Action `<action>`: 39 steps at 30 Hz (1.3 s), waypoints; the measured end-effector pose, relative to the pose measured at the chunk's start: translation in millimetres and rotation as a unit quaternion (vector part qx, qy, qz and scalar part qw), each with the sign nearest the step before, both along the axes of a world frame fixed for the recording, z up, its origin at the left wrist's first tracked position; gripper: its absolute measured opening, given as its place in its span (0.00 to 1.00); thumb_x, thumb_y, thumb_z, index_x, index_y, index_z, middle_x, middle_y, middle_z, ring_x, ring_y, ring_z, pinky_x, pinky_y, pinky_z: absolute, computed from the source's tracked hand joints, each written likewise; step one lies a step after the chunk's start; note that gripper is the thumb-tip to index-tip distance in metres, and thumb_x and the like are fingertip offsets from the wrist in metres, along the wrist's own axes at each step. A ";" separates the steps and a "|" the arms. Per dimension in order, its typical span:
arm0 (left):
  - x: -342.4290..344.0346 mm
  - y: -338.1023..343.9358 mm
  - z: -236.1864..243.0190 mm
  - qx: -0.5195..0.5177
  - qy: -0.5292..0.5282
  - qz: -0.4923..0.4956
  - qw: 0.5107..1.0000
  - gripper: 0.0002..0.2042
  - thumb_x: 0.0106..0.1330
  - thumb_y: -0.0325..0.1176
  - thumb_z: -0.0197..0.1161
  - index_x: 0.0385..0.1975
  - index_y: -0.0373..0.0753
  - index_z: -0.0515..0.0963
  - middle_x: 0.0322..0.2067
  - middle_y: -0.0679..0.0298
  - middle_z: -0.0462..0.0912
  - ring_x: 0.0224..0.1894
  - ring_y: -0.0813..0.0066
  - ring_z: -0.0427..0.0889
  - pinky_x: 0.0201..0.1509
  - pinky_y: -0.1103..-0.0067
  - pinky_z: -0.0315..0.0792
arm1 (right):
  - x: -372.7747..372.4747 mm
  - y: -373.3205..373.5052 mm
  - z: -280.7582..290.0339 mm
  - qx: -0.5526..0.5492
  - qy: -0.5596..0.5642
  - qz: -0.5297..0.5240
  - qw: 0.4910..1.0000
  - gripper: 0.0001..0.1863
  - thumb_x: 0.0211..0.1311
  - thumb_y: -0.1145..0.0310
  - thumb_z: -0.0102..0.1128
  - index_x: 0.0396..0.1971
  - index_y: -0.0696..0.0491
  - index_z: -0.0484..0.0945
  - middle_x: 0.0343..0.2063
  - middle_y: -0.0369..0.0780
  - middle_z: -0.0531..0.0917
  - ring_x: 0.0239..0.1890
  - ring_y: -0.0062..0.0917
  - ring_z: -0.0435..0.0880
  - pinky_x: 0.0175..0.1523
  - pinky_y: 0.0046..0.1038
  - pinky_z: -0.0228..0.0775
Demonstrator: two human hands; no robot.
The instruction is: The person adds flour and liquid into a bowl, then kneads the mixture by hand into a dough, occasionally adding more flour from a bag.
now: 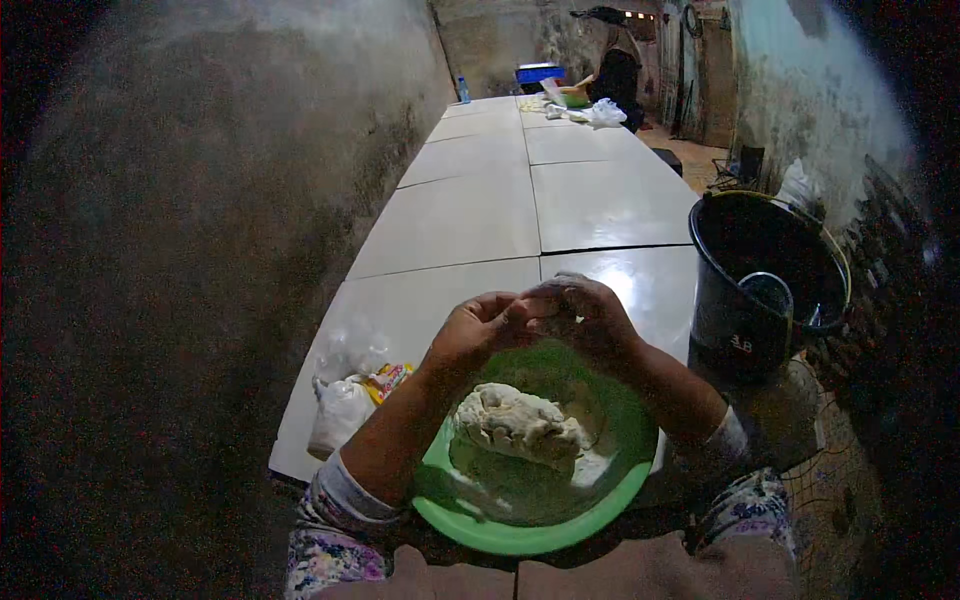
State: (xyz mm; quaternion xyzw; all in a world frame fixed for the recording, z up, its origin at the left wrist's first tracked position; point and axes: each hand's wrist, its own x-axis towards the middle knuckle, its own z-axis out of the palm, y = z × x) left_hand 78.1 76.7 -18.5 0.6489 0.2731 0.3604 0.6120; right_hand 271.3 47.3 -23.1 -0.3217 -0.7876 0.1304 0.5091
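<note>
My left hand (478, 328) and my right hand (585, 312) meet above the far side of a green basin (525, 540). The fingers of both are bent and pressed together at the tips. A whitish coating shows on the right fingers. Whether anything small lies between the fingertips is hidden. Below the hands, a rough, lumpy mass of pale dough (520, 425) rests in the basin, touched by neither hand. Loose white flour (592, 468) lies beside it on the basin's bottom.
Left of the basin sit a white plastic bag (340, 412) and a yellow-red packet (388, 380). A black bucket (740, 340) stands at the right. The white table (455, 215) runs back to a blue crate (540, 74), a bottle (463, 90) and another person (612, 75).
</note>
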 end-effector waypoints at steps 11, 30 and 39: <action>3.4 -6.0 8.5 -0.066 0.047 -0.003 0.997 0.14 0.66 0.37 0.60 0.44 0.33 0.78 0.40 0.59 0.82 0.38 0.74 0.82 0.42 0.78 0.75 | 2.8 -0.9 2.2 -0.023 -0.018 -0.025 0.999 0.12 0.46 0.73 0.64 0.35 0.54 0.78 0.30 0.43 0.77 0.33 0.35 0.78 0.39 0.31 0.73; -0.7 -3.9 6.5 -0.062 0.042 -0.013 0.997 0.22 0.64 0.48 0.60 0.44 0.32 0.77 0.38 0.61 0.82 0.37 0.75 0.81 0.44 0.77 0.77 | 4.9 0.2 3.2 0.000 -0.045 -0.001 0.999 0.12 0.50 0.72 0.62 0.38 0.53 0.77 0.34 0.42 0.80 0.36 0.35 0.80 0.41 0.30 0.74; 1.1 -14.1 20.2 -0.141 0.016 -0.039 0.989 0.25 0.64 0.52 0.56 0.47 0.32 0.75 0.37 0.62 0.81 0.38 0.75 0.80 0.45 0.78 0.75 | -0.3 -13.4 10.4 0.019 -0.106 -0.057 0.993 0.11 0.51 0.71 0.61 0.37 0.52 0.77 0.32 0.39 0.80 0.36 0.31 0.79 0.41 0.30 0.75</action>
